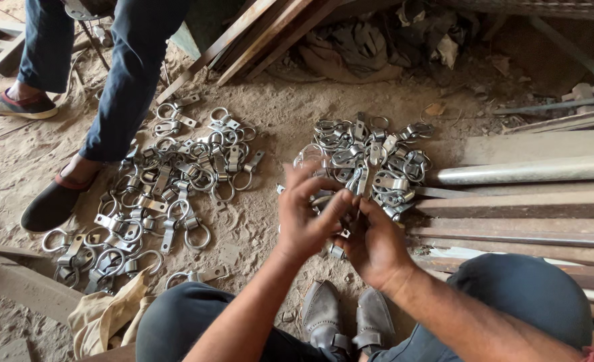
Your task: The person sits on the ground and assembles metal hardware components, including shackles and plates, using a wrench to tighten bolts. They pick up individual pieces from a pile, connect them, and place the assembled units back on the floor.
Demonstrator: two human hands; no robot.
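Head view, looking down past bent knees at a dusty dirt floor [270, 127].

Left hand [305, 216] and right hand [374, 243] meeting at the middle, fingers closing together on one metal ring clamp [362, 179], a strap of grey steel standing up from between the fingertips. Left fingers curling over the piece from above, right hand cupping from below and beside; both hands pinching the same piece, touching each other.

Lying just behind the hands, a heap of ring clamps [370, 157], the held piece rising in front of its near edge. Spreading well to the left, a wider scatter of the same rings and straps [169, 194] across the dirt.

Resting under the hands, a pair of grey shoes [347, 315]. Lying at lower left, a tan cloth [105, 315] beside the knee.

Standing at upper left, another person's legs in blue jeans [126, 74], one dark shoe [54, 201] touching the edge of the scatter.

Lying at right, a metal pipe [525, 171] and wooden planks [525, 208] stacked side by side.
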